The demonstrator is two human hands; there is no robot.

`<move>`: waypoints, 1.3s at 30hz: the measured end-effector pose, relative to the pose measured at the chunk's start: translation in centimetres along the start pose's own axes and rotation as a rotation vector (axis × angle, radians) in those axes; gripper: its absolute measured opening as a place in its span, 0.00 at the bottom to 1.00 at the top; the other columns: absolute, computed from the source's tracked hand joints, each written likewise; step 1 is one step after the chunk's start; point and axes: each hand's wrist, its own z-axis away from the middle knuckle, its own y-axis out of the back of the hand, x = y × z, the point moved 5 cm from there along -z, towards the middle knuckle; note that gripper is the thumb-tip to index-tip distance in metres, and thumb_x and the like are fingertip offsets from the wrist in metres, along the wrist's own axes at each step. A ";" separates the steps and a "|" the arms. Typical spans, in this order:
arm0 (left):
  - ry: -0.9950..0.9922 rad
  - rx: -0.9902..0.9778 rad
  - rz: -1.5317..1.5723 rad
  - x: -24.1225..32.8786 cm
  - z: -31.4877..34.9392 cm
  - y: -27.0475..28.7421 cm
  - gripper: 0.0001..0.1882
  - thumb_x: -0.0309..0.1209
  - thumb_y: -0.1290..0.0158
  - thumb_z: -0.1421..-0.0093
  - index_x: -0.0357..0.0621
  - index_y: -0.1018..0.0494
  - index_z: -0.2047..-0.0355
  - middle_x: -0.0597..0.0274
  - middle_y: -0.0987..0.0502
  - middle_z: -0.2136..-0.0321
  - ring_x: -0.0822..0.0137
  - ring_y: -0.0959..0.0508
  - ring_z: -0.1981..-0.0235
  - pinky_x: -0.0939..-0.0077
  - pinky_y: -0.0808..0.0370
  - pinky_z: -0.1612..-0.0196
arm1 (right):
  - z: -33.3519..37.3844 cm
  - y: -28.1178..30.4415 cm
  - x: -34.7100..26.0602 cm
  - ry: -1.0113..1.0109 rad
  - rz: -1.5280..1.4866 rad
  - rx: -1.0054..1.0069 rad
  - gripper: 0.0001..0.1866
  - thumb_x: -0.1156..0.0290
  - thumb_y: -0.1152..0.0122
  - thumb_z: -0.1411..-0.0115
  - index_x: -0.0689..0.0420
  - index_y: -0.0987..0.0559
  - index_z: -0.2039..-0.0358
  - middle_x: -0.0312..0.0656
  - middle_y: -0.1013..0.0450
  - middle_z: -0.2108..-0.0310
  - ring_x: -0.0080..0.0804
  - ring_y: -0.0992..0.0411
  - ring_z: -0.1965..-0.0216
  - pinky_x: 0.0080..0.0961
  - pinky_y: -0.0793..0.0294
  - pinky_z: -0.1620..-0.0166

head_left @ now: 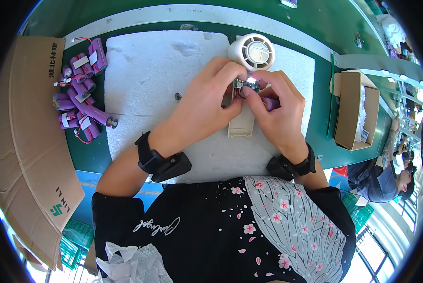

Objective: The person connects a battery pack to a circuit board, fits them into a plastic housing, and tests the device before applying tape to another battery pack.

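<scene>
A small green circuit board (247, 86) with thin red and black wires is pinched between the fingertips of my left hand (204, 96) and my right hand (285, 106). A bright spot of light shows at its upper edge. Under the fingers of my right hand lies a purple battery cell (270, 104), partly covered; I cannot tell whether it is gripped. Just beyond my fingertips is the round cream fan head (258, 52) with its slotted grille. Its cream handle shell (241, 127) extends toward me below my hands, mostly hidden by them in the middle.
White foam sheets (145, 75) cover the middle of the green table (96, 153). Several purple battery cells (81, 87) with wires lie piled at left, beside a large cardboard box (27, 137). An open carton (348, 111) stands at right. Other people (379, 181) are farther right.
</scene>
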 end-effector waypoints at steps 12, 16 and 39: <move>0.023 -0.070 -0.017 0.2 -0.1 0.2 0.20 0.17 0.47 0.51 0.43 0.31 0.57 0.60 0.28 0.68 0.69 0.28 0.74 0.77 0.29 0.69 | 0.4 0.1 0.3 -0.041 0.064 -0.065 0.10 0.77 0.34 0.50 0.61 0.23 0.66 0.38 0.27 0.71 0.20 0.28 0.80 0.15 0.33 0.77; 0.083 -0.152 0.086 -0.4 -0.2 0.4 0.19 0.17 0.47 0.50 0.43 0.30 0.56 0.63 0.27 0.67 0.71 0.28 0.72 0.79 0.29 0.67 | 0.4 0.2 0.5 -0.003 0.070 -0.089 0.10 0.77 0.34 0.50 0.60 0.23 0.66 0.39 0.27 0.71 0.21 0.29 0.79 0.16 0.33 0.77; 0.242 -0.111 0.110 -0.9 -0.2 -0.1 0.16 0.18 0.46 0.52 0.42 0.31 0.62 0.63 0.27 0.76 0.74 0.27 0.76 0.80 0.29 0.69 | 0.4 0.0 -0.3 0.166 0.184 -0.036 0.11 0.78 0.32 0.53 0.58 0.21 0.67 0.40 0.27 0.69 0.25 0.29 0.80 0.18 0.30 0.76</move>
